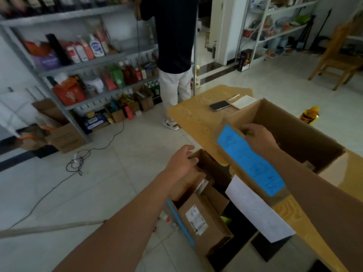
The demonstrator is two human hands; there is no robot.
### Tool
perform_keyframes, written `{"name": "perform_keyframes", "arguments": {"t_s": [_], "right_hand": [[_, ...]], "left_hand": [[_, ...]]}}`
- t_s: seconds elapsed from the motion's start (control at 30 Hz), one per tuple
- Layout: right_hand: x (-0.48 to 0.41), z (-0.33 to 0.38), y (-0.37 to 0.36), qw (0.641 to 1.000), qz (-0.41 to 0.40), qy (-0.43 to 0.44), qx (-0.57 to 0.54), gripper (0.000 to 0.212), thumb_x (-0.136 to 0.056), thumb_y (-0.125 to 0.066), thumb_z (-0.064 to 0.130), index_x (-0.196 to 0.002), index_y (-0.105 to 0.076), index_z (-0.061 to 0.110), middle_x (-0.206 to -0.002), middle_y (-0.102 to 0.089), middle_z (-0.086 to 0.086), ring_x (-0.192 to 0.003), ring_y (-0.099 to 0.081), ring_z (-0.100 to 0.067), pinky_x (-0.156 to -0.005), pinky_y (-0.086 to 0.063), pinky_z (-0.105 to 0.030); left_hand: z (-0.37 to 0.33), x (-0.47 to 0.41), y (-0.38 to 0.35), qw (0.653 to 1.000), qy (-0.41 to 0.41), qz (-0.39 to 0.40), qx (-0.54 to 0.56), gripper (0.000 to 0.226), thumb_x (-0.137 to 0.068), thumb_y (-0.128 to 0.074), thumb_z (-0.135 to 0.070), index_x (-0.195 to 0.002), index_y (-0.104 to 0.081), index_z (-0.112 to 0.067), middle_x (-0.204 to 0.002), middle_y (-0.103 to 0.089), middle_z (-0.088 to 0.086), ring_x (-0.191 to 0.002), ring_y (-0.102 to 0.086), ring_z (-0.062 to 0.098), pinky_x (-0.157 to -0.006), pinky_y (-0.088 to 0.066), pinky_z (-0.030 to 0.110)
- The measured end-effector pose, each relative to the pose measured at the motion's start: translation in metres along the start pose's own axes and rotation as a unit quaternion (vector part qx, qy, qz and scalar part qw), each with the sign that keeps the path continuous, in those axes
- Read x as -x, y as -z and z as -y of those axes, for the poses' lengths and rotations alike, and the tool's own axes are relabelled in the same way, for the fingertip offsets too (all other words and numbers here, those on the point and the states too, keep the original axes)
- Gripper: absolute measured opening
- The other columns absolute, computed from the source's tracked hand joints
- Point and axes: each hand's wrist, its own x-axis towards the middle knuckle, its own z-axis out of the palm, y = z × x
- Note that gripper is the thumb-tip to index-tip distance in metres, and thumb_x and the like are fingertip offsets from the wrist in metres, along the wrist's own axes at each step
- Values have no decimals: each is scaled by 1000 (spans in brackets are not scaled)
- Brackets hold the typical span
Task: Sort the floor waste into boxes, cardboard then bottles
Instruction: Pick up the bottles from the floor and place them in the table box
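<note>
A large open cardboard box (294, 132) with a blue label (249, 160) stands on the wooden table. My right hand (257, 140) reaches over its near wall, fingers curled around something small and dark-yellowish that I cannot identify. A second box (204, 228) sits on the floor below the table edge, stuffed with flattened cardboard pieces, one bearing a white shipping label. A white sheet (257, 211) hangs on its right side. My left hand (182, 161) rests on the top edge of an upright cardboard piece (208, 165) in that box. A yellow bottle (310, 115) lies on the floor beyond the table.
A person in a dark shirt and white trousers (174, 55) stands at metal shelves (94, 63) full of bottles and packets. A phone (219, 105) and a notebook (243, 102) lie on the table (196, 116). A cable and power strip (78, 160) trail across the tiled floor. A wooden chair (337, 55) stands at the far right.
</note>
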Motion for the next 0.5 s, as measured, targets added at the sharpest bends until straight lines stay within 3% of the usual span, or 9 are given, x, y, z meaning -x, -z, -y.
{"name": "perform_keyframes", "arguments": {"t_s": [0.1, 0.13, 0.23, 0.3, 0.4, 0.5], "right_hand": [[31, 48, -49, 999, 3, -5, -42, 33, -98, -53, 15, -130, -53, 22, -119, -56, 1, -102, -59, -20, -82, -50, -34], [42, 58, -72, 999, 0, -9, -49, 33, -98, -53, 17, -131, -52, 19, -119, -56, -2, -106, -58, -23, -89, -50, -39], [92, 91, -147, 998, 11, -30, -60, 22, -97, -56, 24, -117, -61, 17, -106, -64, -5, -100, -61, -27, -89, -50, -43], [132, 103, -197, 995, 63, -56, -50, 18, -96, -58, 29, -108, -64, 18, -98, -68, -5, -93, -65, -27, -84, -53, -43], [183, 117, -256, 986, 142, -76, -44, 19, -99, -51, 31, -89, -62, 18, -89, -68, -11, -78, -63, -25, -77, -52, -43], [212, 145, -291, 977, 172, -119, -40, 34, -99, -46, 42, -81, -63, 18, -77, -68, -5, -68, -62, -18, -64, -49, -32]], "left_hand": [[46, 29, 61, 999, -20, -43, -22, 6, -92, -61, -22, -97, -60, -23, -106, -65, 1, -101, -62, 20, -85, -49, 32], [62, 39, 82, 998, -16, -55, -28, 5, -91, -62, -26, -90, -59, -22, -97, -66, 1, -94, -64, 21, -85, -51, 35], [118, 66, 140, 996, 6, -75, -53, 30, -93, -58, -40, -84, -60, -12, -78, -60, 2, -76, -60, 23, -75, -50, 36], [157, 83, 169, 994, 42, -80, -66, 42, -97, -50, -44, -84, -62, -5, -74, -58, 9, -70, -57, 25, -70, -48, 35], [218, 103, 193, 988, 108, -70, -84, 48, -103, -35, -43, -84, -60, -7, -86, -64, 19, -87, -63, 33, -76, -46, 35], [268, 113, 205, 980, 163, -78, -85, 50, -105, -28, -38, -102, -62, -1, -106, -65, 21, -104, -61, 35, -88, -46, 37]]}}
